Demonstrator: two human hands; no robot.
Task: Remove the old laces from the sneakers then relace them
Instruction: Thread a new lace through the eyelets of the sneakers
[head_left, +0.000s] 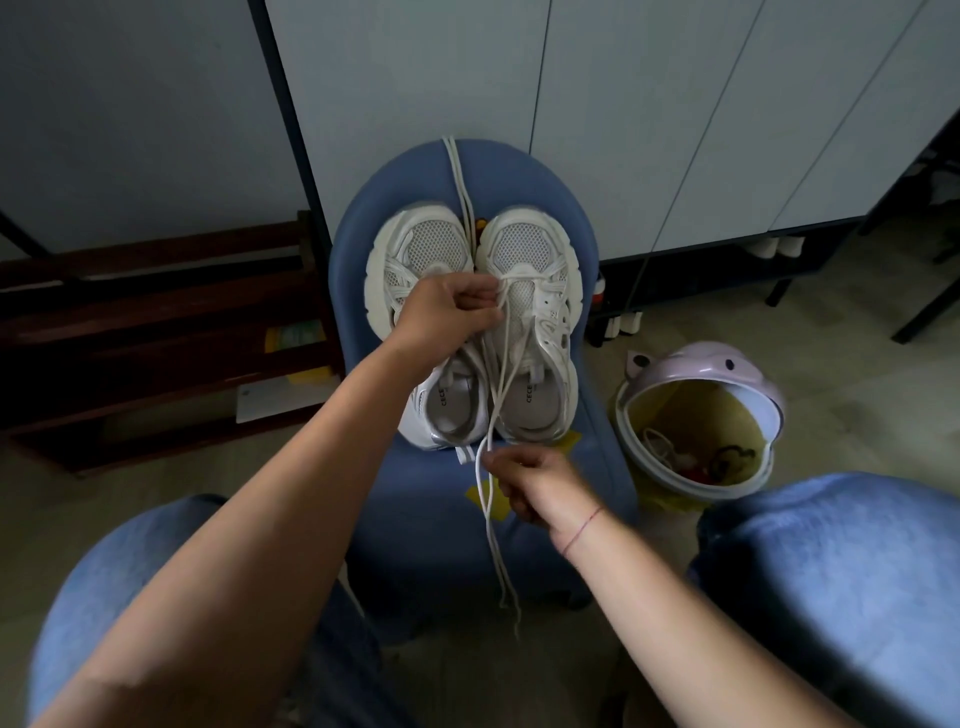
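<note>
Two white mesh sneakers stand side by side, toes away from me, on a blue stool (426, 499): the left sneaker (423, 249) and the right sneaker (530, 249). My left hand (447, 314) pinches the white lace (498, 384) near the right sneaker's lower eyelets. That lace runs down to my right hand (535, 486), which grips it in front of the heels. Its loose ends hang past the stool's front. Another white lace (457, 176) lies between the toes and over the stool's far edge.
A lilac bin (748, 374) with a tilted lid and some rubbish inside stands on the floor to the right of the stool. Dark wooden shelving (156, 332) is at the left, pale cabinet doors (623, 104) behind. My knees in blue jeans flank the stool.
</note>
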